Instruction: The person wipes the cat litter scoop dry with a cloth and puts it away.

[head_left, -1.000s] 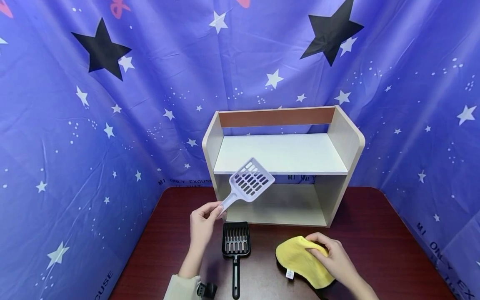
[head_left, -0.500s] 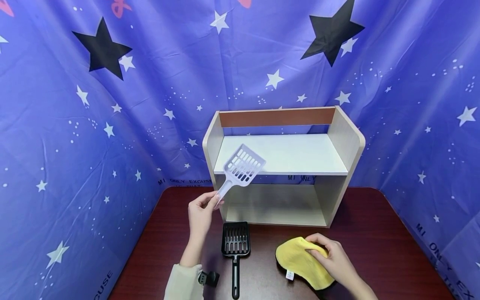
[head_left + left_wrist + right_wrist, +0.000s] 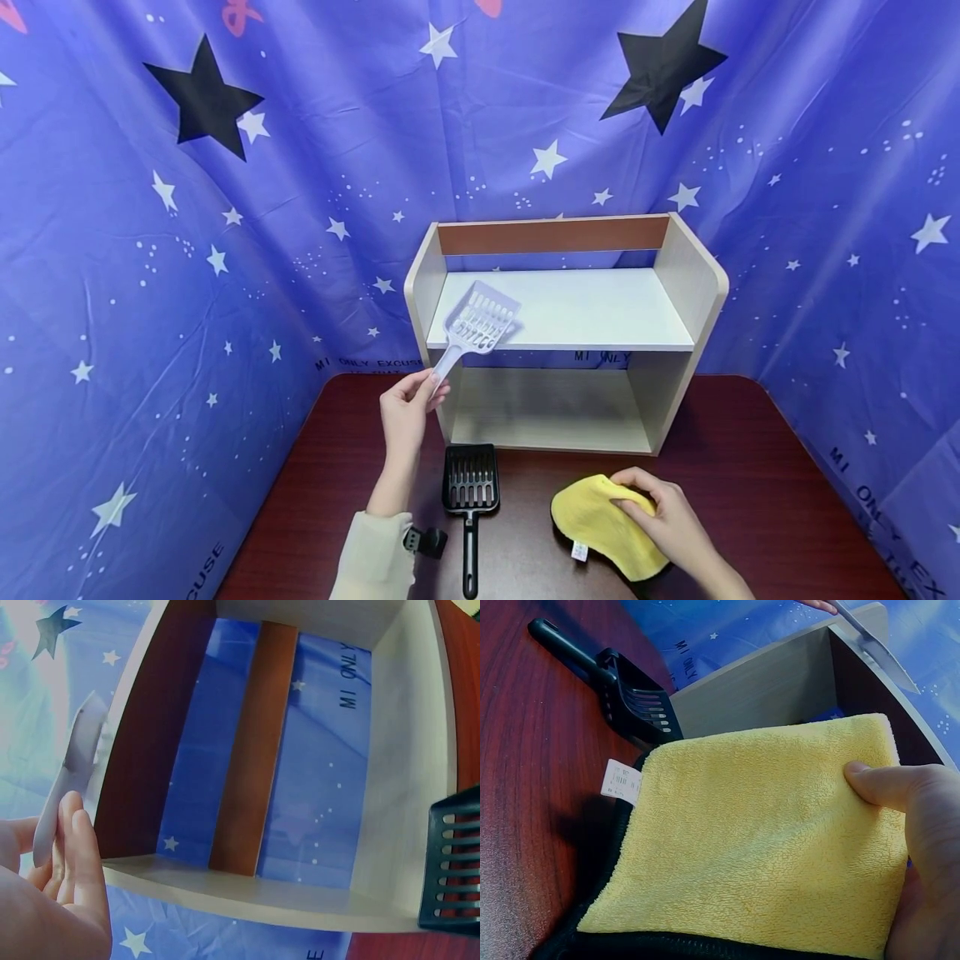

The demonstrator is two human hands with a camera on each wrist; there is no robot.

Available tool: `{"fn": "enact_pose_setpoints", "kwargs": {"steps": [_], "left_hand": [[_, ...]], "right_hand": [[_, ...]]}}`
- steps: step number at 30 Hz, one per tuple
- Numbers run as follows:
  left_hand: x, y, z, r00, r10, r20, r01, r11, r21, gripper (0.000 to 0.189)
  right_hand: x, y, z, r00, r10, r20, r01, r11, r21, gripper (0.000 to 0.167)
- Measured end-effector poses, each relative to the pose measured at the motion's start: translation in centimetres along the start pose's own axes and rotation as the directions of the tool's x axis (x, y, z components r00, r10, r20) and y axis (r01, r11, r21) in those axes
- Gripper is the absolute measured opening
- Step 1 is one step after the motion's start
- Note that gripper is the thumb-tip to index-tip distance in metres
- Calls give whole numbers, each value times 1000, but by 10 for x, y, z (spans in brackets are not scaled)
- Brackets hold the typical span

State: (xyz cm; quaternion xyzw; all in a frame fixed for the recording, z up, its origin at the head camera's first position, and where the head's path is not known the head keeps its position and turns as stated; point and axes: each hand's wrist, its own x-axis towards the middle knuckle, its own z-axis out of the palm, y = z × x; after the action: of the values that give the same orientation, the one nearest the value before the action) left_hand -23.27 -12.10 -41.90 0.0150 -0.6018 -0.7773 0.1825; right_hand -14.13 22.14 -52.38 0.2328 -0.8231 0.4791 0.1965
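Observation:
My left hand (image 3: pixel 407 414) pinches the handle of a pale, translucent litter scoop (image 3: pixel 480 317). Its slotted head is over the left part of the shelf unit's white upper board (image 3: pixel 585 304); whether it touches the board cannot be told. In the left wrist view the scoop (image 3: pixel 84 742) appears nearly edge-on beside the board. A yellow towel (image 3: pixel 600 512) with dark edging and a white tag is pinched by its upper edge in my right hand (image 3: pixel 671 517). Thumb and towel (image 3: pixel 750 832) fill much of the right wrist view; the fingers behind it are mostly hidden.
Below my left hand a black slotted litter scoop (image 3: pixel 471 479) lies on the dark red table (image 3: pixel 757 467), handle towards me. The two-level wooden shelf unit (image 3: pixel 693 333) stands at the back. Purple star-printed curtains (image 3: pixel 337 150) surround the table.
My left hand has carried the pale scoop up and away from me, from in front of the shelf unit to over its upper board. The right hand and towel have hardly moved.

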Motion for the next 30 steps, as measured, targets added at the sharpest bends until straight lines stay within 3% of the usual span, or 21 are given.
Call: {"fn": "enact_pose_setpoints", "kwargs": {"steps": [13, 30], "left_hand": [[5, 9, 9, 998, -68, 11, 69, 992, -102, 30], [-2, 21, 13, 992, -62, 109, 76, 989, -126, 35]], "right_hand": [[0, 0, 0, 1000, -3, -6, 3, 1000, -4, 35], [0, 0, 1, 1000, -8, -9, 8, 1000, 5, 35]]}}
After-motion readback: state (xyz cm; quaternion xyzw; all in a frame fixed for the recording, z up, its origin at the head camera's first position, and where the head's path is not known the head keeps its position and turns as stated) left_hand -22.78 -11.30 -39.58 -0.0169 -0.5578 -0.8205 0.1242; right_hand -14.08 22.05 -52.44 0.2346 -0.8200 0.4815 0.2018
